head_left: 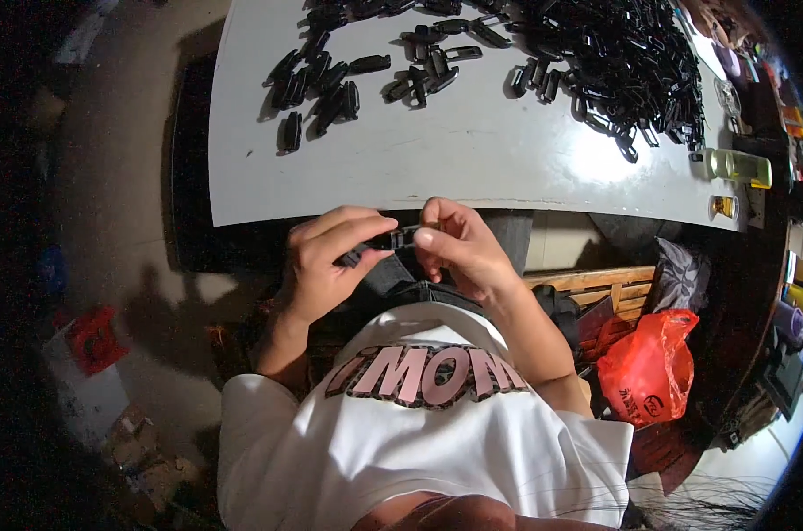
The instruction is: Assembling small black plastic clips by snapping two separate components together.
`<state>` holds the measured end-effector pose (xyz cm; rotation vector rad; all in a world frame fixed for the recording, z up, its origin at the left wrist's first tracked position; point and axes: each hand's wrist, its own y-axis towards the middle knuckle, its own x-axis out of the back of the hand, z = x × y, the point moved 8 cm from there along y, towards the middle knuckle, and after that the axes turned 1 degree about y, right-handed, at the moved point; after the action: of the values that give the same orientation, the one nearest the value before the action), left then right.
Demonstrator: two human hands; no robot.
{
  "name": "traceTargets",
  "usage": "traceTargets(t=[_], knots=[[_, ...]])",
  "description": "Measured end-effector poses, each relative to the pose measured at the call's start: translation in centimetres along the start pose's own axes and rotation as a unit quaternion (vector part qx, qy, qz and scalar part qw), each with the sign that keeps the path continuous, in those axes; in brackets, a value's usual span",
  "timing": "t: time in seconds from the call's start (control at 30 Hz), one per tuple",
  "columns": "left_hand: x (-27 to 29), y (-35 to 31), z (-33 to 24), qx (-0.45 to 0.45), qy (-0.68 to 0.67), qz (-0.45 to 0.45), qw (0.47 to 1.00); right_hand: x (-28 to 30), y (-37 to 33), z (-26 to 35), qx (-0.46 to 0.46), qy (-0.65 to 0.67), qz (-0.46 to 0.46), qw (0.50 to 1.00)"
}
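Note:
Between my two hands, just off the table's near edge, is a small black plastic clip-like part [396,240]. My left hand [329,252] pinches its left end between thumb and fingers. At its right end, the thumb and fingers of my right hand [472,252] close on a narrow, frame-like section. Whether this is one part or two joined together I cannot tell. Similar black pieces lie loose on the white table [401,159] beyond my hands, in small groups such as the left cluster [317,93] and the middle cluster [423,75].
A large heap of black parts [631,62] covers the table's far right. At the right edge stand a yellow-green bottle [739,167] and a small jar [724,207]. Below are a wooden bench [587,288], a patterned cushion [683,274] and a red plastic bag [653,367].

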<state>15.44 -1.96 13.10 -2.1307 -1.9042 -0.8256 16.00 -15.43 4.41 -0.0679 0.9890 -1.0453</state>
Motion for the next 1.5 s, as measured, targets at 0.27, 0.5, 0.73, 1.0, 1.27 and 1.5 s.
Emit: traceTargets(t=[0.27, 0.5, 0.73, 1.0, 1.27, 1.5], knots=[[-0.9, -0.5, -0.8, -0.109, 0.143, 0.071, 0.981, 0.6, 0.4, 0.0, -0.003, -0.303, 0.028, 0.953], [-1.3, 0.3, -1.7, -0.157, -0.022, 0.058, 0.986, -3.2, -0.4, -1.6, -0.009, -0.054, 0.253, 0.966], [-2.7, -0.9, 2.4, 0.028, -0.247, 0.023, 0.968, -3.5, 0.6, -1.1, 0.014, -0.086, 0.160, 0.983], [2.9, 1.2, 4.7, 0.037, -0.173, -0.126, 0.976, 1.8, 2.1, 9.6, 0.296, -0.478, -0.065, 0.824], [5.1, 4.7, 8.9, -0.014, 0.340, 0.091, 0.936, 12.8, 3.4, 19.4, 0.381, -0.611, -0.314, 0.619], [3.9, 3.9, 9.7, 0.036, 0.208, 0.076, 0.974, 2.7, 2.4, 12.7, 0.456, -0.787, -0.166, 0.381]])
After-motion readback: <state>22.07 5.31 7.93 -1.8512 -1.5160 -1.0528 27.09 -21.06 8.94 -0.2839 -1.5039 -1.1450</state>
